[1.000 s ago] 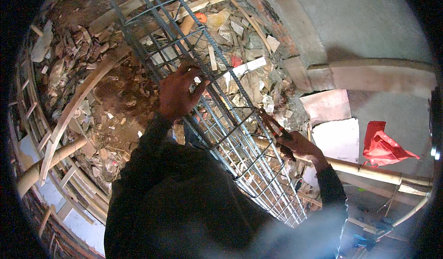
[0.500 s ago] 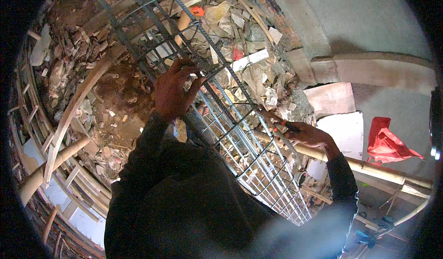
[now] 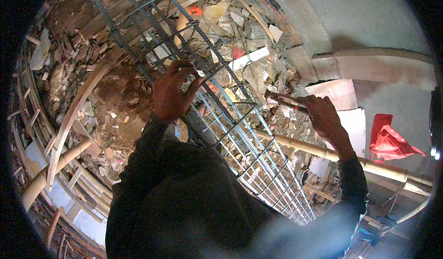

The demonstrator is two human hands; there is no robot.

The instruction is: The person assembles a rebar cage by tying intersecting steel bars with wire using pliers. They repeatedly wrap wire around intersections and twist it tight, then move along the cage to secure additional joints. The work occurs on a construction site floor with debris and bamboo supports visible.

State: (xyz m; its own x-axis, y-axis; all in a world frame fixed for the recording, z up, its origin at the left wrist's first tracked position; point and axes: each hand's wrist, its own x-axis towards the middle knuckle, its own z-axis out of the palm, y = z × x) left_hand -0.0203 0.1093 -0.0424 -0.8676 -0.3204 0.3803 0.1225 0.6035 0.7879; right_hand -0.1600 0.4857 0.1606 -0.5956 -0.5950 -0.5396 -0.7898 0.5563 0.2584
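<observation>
A long cage of steel reinforcing bars [image 3: 249,103], with ribbed rods and square stirrups, slants from the upper left down to the lower right in front of me. My left hand [image 3: 173,92] is curled at the cage's upper side, its thumb and fingers closing round a bar near a stirrup; the fingertips are partly hidden. Right of the cage, my right hand [image 3: 326,120] grips the handles of a pair of pincers [image 3: 288,101]. The pincers' head points left toward the bars, apart from them.
Broken rubble [image 3: 74,67] covers the ground under the cage. A bamboo pole [image 3: 318,153] runs across at the right, below a red bag [image 3: 388,139] on the grey floor. Wooden boards [image 3: 83,93] and a bamboo pole [image 3: 57,169] lie at the left.
My right hand has drawn the pincers away from the cage, up and to the right, with the tool turned to point left. My left hand stays almost in place on the cage.
</observation>
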